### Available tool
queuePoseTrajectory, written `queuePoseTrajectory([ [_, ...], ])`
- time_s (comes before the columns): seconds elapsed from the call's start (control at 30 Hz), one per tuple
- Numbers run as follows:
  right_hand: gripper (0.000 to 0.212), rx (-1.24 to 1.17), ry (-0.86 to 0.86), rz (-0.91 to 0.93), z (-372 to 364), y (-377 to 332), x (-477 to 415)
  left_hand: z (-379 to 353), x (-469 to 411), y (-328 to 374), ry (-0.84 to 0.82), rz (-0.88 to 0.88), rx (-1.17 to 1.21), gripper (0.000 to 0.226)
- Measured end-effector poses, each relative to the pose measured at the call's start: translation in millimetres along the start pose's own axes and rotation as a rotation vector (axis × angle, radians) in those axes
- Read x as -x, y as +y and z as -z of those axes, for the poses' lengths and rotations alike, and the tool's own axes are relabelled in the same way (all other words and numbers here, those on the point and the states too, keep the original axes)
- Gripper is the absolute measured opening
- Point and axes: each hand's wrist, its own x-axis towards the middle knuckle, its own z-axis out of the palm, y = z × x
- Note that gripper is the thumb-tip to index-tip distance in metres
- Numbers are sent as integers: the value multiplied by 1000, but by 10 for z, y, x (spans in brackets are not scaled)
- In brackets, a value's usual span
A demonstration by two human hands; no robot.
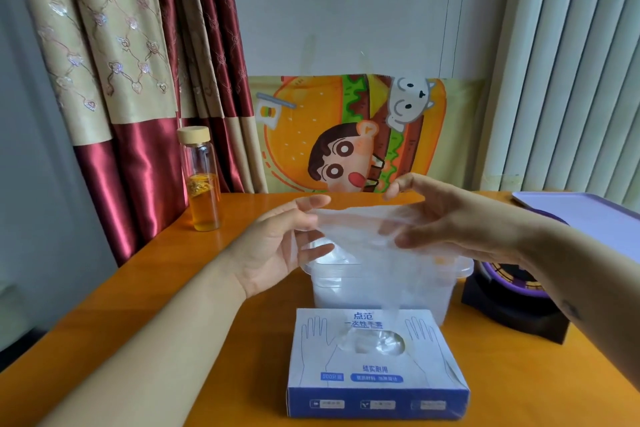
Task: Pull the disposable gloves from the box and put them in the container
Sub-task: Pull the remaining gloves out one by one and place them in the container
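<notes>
A blue and white glove box point(377, 371) lies near the front of the orange table, with clear gloves bunched in its oval opening. Right behind it stands a clear plastic container point(446, 291). A thin clear glove point(360, 236) is stretched in the air above the container. My left hand point(280, 246) pinches its left edge between thumb and fingers, and my right hand point(440, 218) pinches its right edge. The glove's lower end trails down toward the box opening.
A glass bottle point(202, 180) of yellow liquid with a wooden lid stands at the back left. To the right of the container a dark purple object point(512, 302) sits on a black base, with a lilac tray point(595, 218) behind it. Curtains and a cartoon cloth hang behind.
</notes>
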Motion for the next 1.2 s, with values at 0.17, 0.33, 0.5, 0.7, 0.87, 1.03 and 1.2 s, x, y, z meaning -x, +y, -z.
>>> queuePoseTrajectory([
  [0.17,42,342,13,109,-145,-165,-188,22,-5,42,106,-137,-37,24],
  [0.33,30,419,43,222,-256,-297,-452,135,20,165,203,-267,-261,21],
  [0.5,43,422,28,186,-296,-258,-622,410,96,289,119,-136,-210,32],
  [0.7,61,648,120,-24,-267,83,-837,799,-68,354,517,-68,-846,30],
  [0.87,63,722,196,-182,-230,339,-826,703,-271,219,686,-349,-1350,27],
  [1.03,70,762,268,-265,19,556,-820,109,-407,-25,66,-261,-1488,21],
  [1.2,75,983,232,-387,282,708,-717,-144,-771,-180,-259,226,-1630,40],
])
